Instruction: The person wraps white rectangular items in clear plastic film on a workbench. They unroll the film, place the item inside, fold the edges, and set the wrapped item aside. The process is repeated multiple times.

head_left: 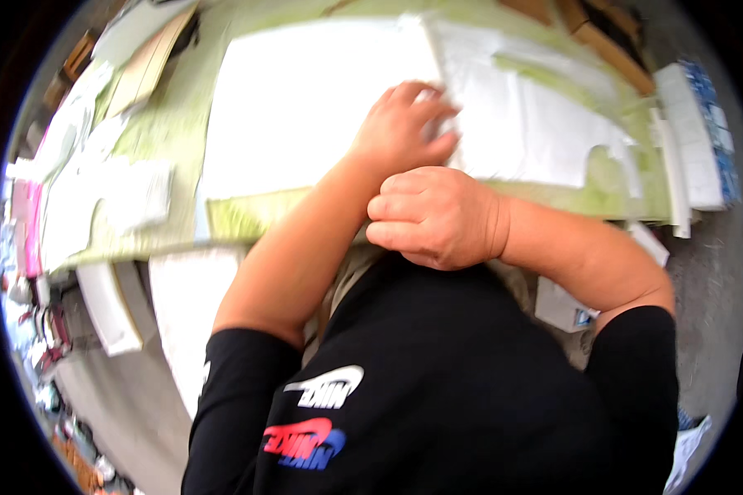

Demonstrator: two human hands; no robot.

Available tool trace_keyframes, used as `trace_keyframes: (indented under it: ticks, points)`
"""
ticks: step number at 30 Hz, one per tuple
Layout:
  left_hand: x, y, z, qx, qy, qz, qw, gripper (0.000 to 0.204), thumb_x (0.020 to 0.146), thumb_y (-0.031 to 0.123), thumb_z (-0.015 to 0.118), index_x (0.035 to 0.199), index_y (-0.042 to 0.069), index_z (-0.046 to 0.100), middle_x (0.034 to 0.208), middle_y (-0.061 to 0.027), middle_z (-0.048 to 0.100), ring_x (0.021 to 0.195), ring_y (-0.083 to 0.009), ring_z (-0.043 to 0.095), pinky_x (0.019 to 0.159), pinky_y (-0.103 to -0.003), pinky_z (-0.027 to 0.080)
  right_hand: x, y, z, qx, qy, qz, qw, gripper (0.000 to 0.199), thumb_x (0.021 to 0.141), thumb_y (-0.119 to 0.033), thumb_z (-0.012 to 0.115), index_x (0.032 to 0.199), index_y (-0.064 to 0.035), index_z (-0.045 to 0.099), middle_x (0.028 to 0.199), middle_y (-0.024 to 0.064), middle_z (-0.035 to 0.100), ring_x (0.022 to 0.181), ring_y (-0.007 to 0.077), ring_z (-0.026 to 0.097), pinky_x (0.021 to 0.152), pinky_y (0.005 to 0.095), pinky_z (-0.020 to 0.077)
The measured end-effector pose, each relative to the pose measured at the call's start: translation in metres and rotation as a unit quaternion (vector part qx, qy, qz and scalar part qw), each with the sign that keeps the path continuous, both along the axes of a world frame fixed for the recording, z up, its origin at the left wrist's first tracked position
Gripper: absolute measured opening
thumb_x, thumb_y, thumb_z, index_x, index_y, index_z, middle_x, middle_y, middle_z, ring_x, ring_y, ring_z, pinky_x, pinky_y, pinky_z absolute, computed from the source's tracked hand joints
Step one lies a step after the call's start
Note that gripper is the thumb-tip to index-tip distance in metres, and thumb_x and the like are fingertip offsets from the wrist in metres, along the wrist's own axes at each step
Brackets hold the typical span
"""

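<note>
Across the green-covered table [256, 213], the white sheet [305, 99] lies flat, presumably to keep it smooth. Over its right side, the left hand [404, 128] is loose-fingered, apparently empty; the right hand [437, 216] is curled, contents hidden from me.

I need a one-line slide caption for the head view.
Left hand partly blurred over white sheets on a green-covered table, right hand curled nearer the black shirt.

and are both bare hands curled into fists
No, the bare right hand is curled into a fist, but the bare left hand, though blurred, is open over the large flat white sheet.
</note>
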State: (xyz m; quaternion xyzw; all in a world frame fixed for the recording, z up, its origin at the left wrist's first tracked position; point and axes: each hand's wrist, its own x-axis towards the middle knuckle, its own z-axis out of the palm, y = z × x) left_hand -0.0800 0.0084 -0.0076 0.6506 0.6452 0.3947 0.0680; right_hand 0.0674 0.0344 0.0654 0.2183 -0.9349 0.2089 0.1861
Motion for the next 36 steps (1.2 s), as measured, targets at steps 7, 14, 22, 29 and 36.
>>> trace_keyframes:
  ticks: [7,14,22,29,36]
  points:
    - [0.003,-0.006,0.014,0.045,-0.024,-0.014,0.999,0.034,0.079,0.023,0.078,0.112,0.015,0.076,0.128,-0.0109,0.063,0.117,-0.0351,0.061,0.099,-0.045,0.052,0.027,0.134,-0.032,0.070,0.035,-0.503,0.861,0.032,0.085,-0.019,0.072,0.117,-0.0165,0.072,0.147,0.0176,0.048,0.136,0.0406,0.043,0.113,0.0504,0.0375]
    - [0.000,-0.008,0.012,0.025,0.000,-0.016,1.000,0.038,0.078,0.025,0.080,0.115,0.018,0.075,0.130,-0.0058,0.060,0.118,-0.0340,0.060,0.120,-0.064,0.031,-0.023,0.174,-0.039,0.046,-0.236,-0.605,0.759,0.063,0.088,-0.046,0.069,0.147,-0.0261,0.058,0.168,0.0158,0.029,0.156,0.0412,0.019,0.123,0.0657,0.0164]
    - [0.001,-0.009,0.016,0.006,-0.002,-0.006,1.000,0.039,0.078,0.028,0.079,0.116,0.018,0.075,0.131,-0.0049,0.061,0.123,-0.0322,0.058,0.119,-0.065,0.030,-0.033,0.171,-0.045,-0.030,0.005,-0.541,0.840,0.070,0.091,-0.032,0.071,0.151,-0.0070,0.048,0.160,0.0149,0.044,0.149,0.0390,0.036,0.120,0.0585,0.0301]
    - [0.000,-0.017,0.003,-0.011,0.093,-0.005,0.996,0.051,0.084,0.029,0.076,0.132,0.016,0.066,0.147,-0.0056,0.057,0.139,-0.0350,0.049,0.120,-0.061,0.032,0.004,0.046,-0.007,-0.101,-0.037,-0.285,0.952,0.042,0.088,-0.017,0.073,0.128,-0.0047,0.067,0.146,0.0198,0.054,0.140,0.0421,0.046,0.117,0.0504,0.0380]
    - [-0.012,-0.069,0.024,0.086,-0.112,-0.044,0.989,0.026,0.082,-0.007,0.072,0.106,0.004,0.073,0.120,-0.0165,0.070,0.114,-0.0305,0.066,0.096,-0.040,0.053,0.056,0.006,-0.040,-0.236,0.014,-0.286,0.928,0.035,0.085,-0.006,0.073,0.120,-0.0073,0.070,0.141,0.0170,0.058,0.140,0.0417,0.049,0.116,0.0486,0.0414]
